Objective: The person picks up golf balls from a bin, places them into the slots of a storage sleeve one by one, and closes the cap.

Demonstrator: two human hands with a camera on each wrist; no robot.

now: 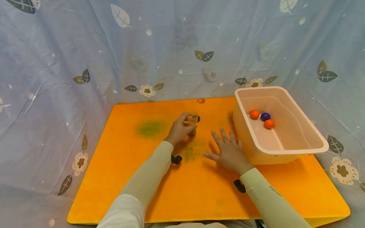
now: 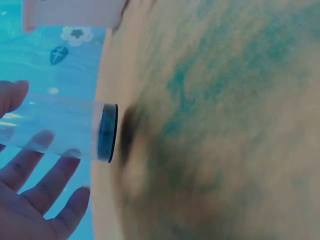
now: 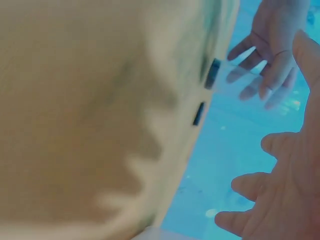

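Observation:
My left hand [image 1: 179,129] holds a clear plastic tube [image 1: 193,121] upright near the middle of the table, thumb on one side and fingers on the other. A dark end piece [image 2: 107,133] closes the tube's lower end, close over the tabletop in the left wrist view. Behind the tube lies a small dark disc [image 1: 198,119], partly hidden by it; the right wrist view shows this dark disc [image 3: 199,114] flat on the table. My right hand [image 1: 229,154] hovers with fingers spread between the tube and the bin, holding nothing.
A pale pink plastic bin [image 1: 248,126] stands on the right of the orange table [image 1: 128,177]. Inside it are two orange balls [image 1: 269,123] and a dark blue ball [image 1: 265,116]. Patterned curtains [image 1: 171,47] enclose the table at the back and sides.

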